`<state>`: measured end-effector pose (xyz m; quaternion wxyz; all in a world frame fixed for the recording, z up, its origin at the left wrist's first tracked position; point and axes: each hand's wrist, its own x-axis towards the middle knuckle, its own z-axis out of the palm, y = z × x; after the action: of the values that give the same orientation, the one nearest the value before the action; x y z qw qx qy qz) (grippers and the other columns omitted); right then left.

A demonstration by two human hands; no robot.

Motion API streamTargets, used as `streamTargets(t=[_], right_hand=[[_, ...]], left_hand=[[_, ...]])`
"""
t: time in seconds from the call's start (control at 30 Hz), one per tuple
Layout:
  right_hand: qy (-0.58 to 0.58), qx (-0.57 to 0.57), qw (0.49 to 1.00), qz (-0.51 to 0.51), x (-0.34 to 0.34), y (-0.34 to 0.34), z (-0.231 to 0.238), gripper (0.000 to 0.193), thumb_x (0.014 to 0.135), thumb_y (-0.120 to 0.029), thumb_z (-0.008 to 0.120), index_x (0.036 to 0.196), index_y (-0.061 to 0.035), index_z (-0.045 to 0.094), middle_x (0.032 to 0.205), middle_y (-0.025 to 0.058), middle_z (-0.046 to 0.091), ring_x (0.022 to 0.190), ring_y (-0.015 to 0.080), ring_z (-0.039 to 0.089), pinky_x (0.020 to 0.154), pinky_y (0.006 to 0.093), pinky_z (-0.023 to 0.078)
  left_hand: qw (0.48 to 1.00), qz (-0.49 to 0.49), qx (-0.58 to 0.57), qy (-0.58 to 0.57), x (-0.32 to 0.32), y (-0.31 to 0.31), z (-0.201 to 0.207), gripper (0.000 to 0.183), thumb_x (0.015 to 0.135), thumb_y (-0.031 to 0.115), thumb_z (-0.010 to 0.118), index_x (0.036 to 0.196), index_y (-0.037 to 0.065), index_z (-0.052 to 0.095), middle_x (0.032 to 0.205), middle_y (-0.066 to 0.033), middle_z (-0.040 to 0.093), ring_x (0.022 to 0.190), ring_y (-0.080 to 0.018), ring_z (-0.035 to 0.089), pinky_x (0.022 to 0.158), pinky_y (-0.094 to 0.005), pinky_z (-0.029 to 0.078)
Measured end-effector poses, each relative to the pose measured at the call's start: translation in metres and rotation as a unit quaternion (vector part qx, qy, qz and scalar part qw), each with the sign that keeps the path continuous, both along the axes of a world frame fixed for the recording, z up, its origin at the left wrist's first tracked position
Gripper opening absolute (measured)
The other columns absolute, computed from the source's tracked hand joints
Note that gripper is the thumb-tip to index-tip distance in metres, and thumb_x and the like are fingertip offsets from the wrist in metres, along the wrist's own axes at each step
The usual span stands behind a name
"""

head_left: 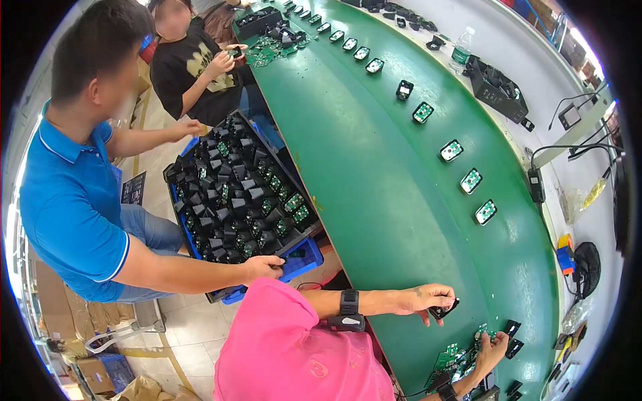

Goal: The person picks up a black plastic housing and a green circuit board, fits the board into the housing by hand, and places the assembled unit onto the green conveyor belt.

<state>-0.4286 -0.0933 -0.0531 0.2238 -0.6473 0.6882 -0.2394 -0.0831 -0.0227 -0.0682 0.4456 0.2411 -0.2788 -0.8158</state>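
Note:
My left hand point(428, 299) is closed around a small black plastic housing point(445, 309) above the green table, its inside mostly hidden by my fingers. To the right and nearer, my right hand point(493, 351) pinches a small green circuit board point(483, 330) at the edge of a pile. Loose green circuit boards point(447, 359) make up that pile, partly covered by my right forearm. Black housings point(513, 348) lie just right of my right hand.
Black housings with boards inside form a curved row along the green table point(361, 167). On the left, a co-worker in blue point(77, 207) holds a tray point(309, 230) full of housings. Another person point(194, 67) handles a part farther off. A bottle point(461, 50) and black bin point(495, 90) stand far right.

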Motion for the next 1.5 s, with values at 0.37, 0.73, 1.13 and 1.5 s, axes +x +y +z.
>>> streamTargets(t=[0.37, 0.73, 1.13, 1.5], right_hand=[[-0.339, 0.032, 0.936, -0.091, 0.063, 0.059, 0.053, 0.034, 0.091, -0.008, 0.066, 0.122, 0.0018, 0.055, 0.086, 0.0023, 0.059, 0.069, 0.0094, 0.057, 0.063, 0.0217, 0.05], [-0.531, 0.089, 0.843, -0.014, 0.163, 0.076, 0.08, 0.021, 0.092, 0.001, 0.06, 0.113, 0.0029, 0.056, 0.081, 0.0094, 0.068, 0.059, 0.0115, 0.062, 0.05, 0.0215, 0.049], [-0.467, 0.13, 0.875, -0.007, 0.165, 0.082, 0.07, 0.022, 0.093, -0.01, 0.067, 0.11, 0.001, 0.058, 0.072, 0.0007, 0.064, 0.061, 0.0049, 0.057, 0.049, 0.0192, 0.043], [-0.396, 0.097, 0.913, -0.034, 0.154, 0.09, 0.048, 0.033, 0.091, -0.004, 0.064, 0.121, 0.0005, 0.05, 0.069, -0.0001, 0.061, 0.056, 0.0028, 0.05, 0.046, 0.018, 0.035]], left_hand=[[0.961, 0.095, -0.196, -0.169, -0.014, -0.001, 0.001, 0.024, 0.098, 0.027, 0.059, 0.095, 0.003, 0.062, 0.102, -0.0071, 0.059, 0.09, -0.0165, 0.061, 0.071, -0.0307, 0.052], [0.89, 0.136, -0.303, -0.313, 0.0, 0.001, 0.046, 0.012, 0.091, 0.007, 0.061, 0.096, -0.003, 0.063, 0.11, -0.0133, 0.061, 0.085, -0.0203, 0.061, 0.075, -0.0305, 0.049], [0.924, 0.126, -0.252, -0.259, -0.011, 0.003, 0.035, 0.044, 0.079, 0.008, 0.074, 0.119, 0.0, 0.058, 0.115, -0.0133, 0.06, 0.094, -0.0173, 0.062, 0.073, -0.029, 0.052], [0.967, 0.002, -0.168, -0.191, -0.013, 0.002, 0.044, 0.068, 0.081, 0.006, 0.076, 0.141, 0.009, 0.045, 0.134, -0.0119, 0.051, 0.116, -0.0185, 0.056, 0.087, -0.0287, 0.054]])
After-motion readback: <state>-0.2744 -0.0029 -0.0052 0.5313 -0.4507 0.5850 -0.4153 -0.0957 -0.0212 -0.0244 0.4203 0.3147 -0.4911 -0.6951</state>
